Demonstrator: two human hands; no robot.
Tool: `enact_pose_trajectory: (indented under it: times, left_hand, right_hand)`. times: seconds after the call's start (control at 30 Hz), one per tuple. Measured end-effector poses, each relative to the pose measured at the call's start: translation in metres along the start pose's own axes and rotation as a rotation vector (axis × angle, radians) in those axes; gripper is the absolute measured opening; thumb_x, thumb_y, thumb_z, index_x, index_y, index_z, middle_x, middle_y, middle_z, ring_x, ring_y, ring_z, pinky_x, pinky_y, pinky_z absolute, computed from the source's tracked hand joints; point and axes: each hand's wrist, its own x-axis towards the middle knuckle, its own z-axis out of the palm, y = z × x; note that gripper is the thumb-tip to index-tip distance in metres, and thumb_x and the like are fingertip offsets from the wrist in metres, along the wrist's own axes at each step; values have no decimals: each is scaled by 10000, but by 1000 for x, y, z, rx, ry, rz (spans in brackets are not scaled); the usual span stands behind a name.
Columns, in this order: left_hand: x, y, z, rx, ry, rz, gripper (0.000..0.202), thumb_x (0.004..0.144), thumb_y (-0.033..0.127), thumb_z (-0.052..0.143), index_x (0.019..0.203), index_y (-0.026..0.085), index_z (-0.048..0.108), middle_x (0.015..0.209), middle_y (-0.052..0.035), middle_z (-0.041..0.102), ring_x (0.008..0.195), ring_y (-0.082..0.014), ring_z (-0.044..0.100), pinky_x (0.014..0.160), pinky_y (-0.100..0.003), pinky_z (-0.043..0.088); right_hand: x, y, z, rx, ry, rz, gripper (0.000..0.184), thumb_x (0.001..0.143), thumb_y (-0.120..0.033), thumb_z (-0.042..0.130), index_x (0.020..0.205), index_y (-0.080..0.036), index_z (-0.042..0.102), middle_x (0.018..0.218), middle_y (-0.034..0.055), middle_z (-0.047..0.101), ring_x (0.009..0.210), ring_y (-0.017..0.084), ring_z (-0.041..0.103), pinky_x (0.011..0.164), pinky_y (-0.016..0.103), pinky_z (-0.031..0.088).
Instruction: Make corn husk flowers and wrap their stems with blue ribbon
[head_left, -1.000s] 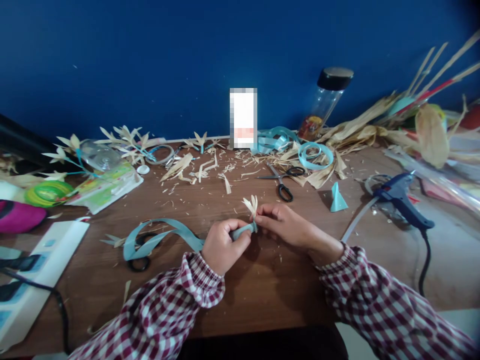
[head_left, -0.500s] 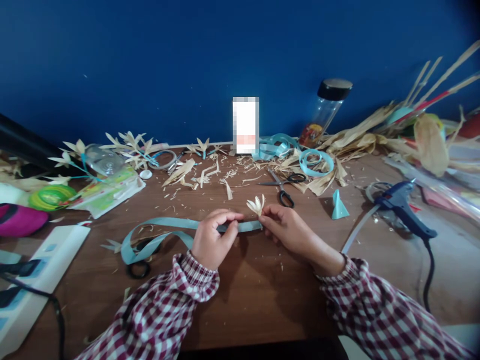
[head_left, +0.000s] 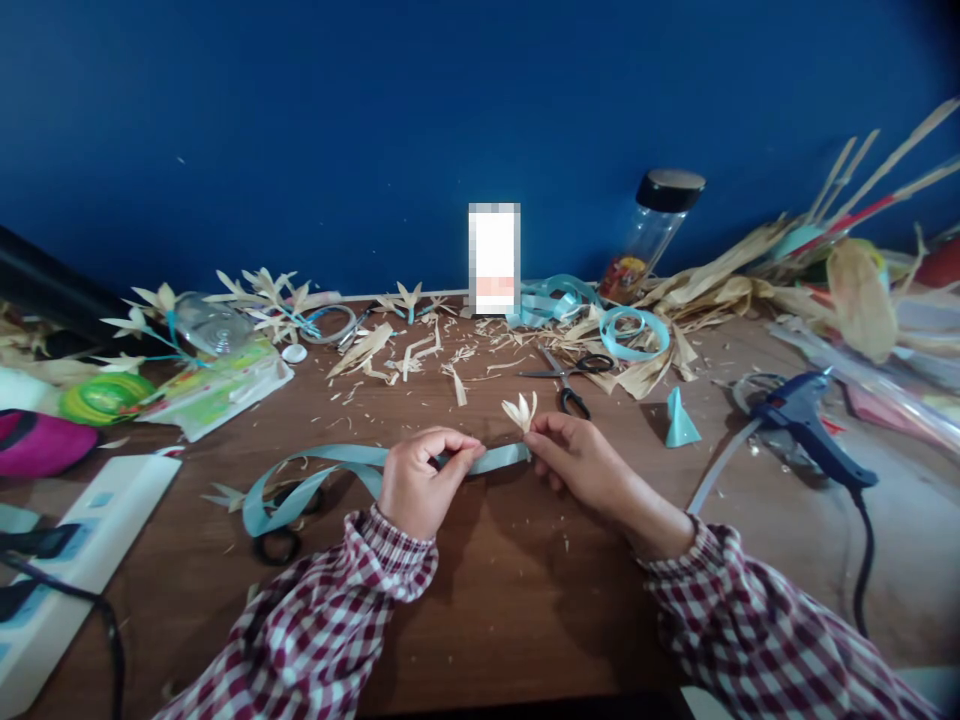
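Observation:
My left hand (head_left: 424, 480) pinches a light blue ribbon (head_left: 495, 460) between thumb and forefinger. From there the ribbon loops away to the left over the table. A small cream flower of dried husk (head_left: 519, 412) is held upright by its base in my right hand (head_left: 577, 455), its thumb and fingers closed. The ribbon's right end reaches the flower's base, drawn straight between the two hands; the exact contact is hidden by the fingers. Black-handled scissors (head_left: 573, 402) lie open just beyond my right hand.
A blue glue gun (head_left: 810, 425) and a folded blue ribbon piece (head_left: 682, 420) lie on the right. Husk scraps (head_left: 460, 385), ribbon coils (head_left: 636, 333) and a tilted jar (head_left: 649, 230) line the back. A white power strip (head_left: 139, 500) and finished husk flowers (head_left: 154, 310) are at left.
The left thumb and forefinger have closed together more tightly on the ribbon. The flower and right hand have shifted slightly right; the whole view has dropped a little.

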Motion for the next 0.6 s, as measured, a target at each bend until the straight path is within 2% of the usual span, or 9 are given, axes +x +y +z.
enact_pose_trajectory:
  times: [0.27, 0.37, 0.47, 0.6]
  left_hand:
    - [3, -7, 1, -144, 50, -111, 238, 862, 302, 487, 894, 148, 666, 848, -56, 719, 755, -154, 658, 729, -269, 512]
    - [4, -8, 1, -237, 21, -131, 256, 864, 314, 484, 969, 153, 653, 884, -59, 719, 740, -147, 655, 707, -267, 525]
    - [4, -7, 2, -288, -1, -146, 216, 800, 327, 583, 871, 151, 685, 817, -57, 727, 680, -146, 655, 649, -253, 534]
    - [2, -3, 1, -227, 33, -120, 158, 681, 318, 709, 690, 161, 688, 678, -32, 713, 601, -145, 638, 571, -236, 519]
  right_hand:
    - [-1, 0, 1, -27, 4, -3, 192, 835, -377, 509, 805, -187, 508, 541, -54, 507, 402, 63, 454, 371, 148, 340]
    - [-1, 0, 1, -48, 8, -4, 189, 836, -371, 507, 803, -184, 511, 541, -52, 506, 407, 64, 455, 379, 151, 348]
    - [0, 1, 1, -58, 5, -21, 187, 842, -364, 495, 802, -182, 514, 548, -46, 518, 412, 66, 462, 389, 157, 351]
    - [1, 0, 1, -36, -6, -21, 187, 840, -364, 495, 800, -181, 506, 553, -45, 522, 421, 70, 472, 400, 161, 356]
